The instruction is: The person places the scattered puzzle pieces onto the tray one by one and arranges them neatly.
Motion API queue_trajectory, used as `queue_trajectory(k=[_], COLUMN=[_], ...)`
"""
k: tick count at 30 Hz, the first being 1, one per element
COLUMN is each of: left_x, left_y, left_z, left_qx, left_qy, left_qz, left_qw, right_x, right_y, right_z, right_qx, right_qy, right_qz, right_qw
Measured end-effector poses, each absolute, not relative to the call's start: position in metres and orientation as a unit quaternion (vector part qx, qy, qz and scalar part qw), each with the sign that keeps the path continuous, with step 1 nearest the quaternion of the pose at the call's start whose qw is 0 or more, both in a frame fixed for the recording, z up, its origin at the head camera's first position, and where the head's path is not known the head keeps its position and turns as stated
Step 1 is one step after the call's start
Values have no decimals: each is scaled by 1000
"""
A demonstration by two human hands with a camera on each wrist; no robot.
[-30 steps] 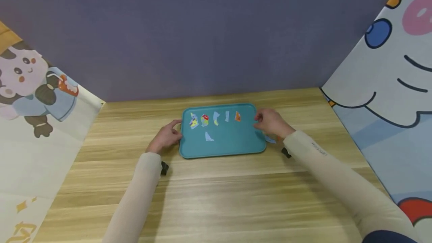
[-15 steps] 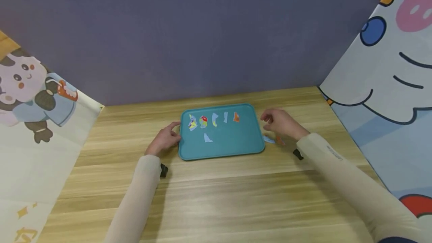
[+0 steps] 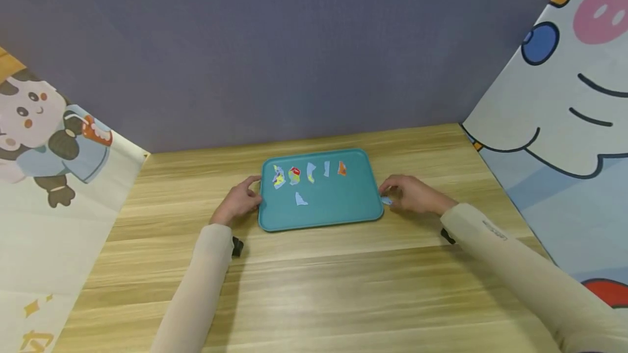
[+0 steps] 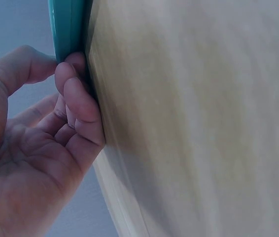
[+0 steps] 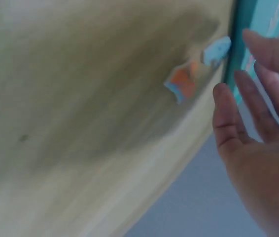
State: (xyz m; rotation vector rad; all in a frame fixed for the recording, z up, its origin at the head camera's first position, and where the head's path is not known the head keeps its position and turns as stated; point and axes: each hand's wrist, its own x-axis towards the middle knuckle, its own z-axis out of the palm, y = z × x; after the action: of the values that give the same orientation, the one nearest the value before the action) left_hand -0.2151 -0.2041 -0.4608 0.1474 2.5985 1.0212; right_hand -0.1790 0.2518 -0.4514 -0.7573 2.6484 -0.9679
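Observation:
A teal tray (image 3: 338, 200) lies on the wooden table, with several small, irregular flat picture pieces on it. My left hand (image 3: 237, 202) holds the tray's left edge; in the left wrist view the thumb and curled fingers meet at its rim. Just beyond the tray's right edge, my right hand (image 3: 412, 194) hovers with fingers apart, near a light blue picture piece (image 3: 386, 200). An orange picture piece (image 5: 183, 81) lies beside the blue one in the right wrist view, hidden under the hand in the head view. Nothing is visible between the right fingers.
On the tray, a row of pieces runs along the far side, ending with an orange one (image 3: 342, 168); a single pale blue piece (image 3: 301, 199) lies nearer. A dark grey-blue wall (image 3: 314, 53) stands behind the table (image 3: 314, 287), with cartoon panels on both sides.
From over the tray's right edge, my right hand has moved right, then nearer, to the loose pieces, now covering the orange one. The left hand stays at the tray. The view shifts slightly.

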Motion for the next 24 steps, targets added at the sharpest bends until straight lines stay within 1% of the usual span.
queue_trajectory(k=[5, 10, 24], left_x=[-215, -216, -216], left_y=[-204, -204, -205], left_z=[-461, -461, -460], left_qx=[56, 57, 57], left_qy=[915, 916, 916], left_qz=[362, 359, 357], left_qw=[170, 171, 172], right_x=[-177, -177, -180], right_y=[255, 253, 245], right_z=[-459, -460, -462], right_qx=[-252, -240, -227], right_qy=[904, 911, 915], right_qz=[-325, -318, -318], right_qw=[113, 103, 105])
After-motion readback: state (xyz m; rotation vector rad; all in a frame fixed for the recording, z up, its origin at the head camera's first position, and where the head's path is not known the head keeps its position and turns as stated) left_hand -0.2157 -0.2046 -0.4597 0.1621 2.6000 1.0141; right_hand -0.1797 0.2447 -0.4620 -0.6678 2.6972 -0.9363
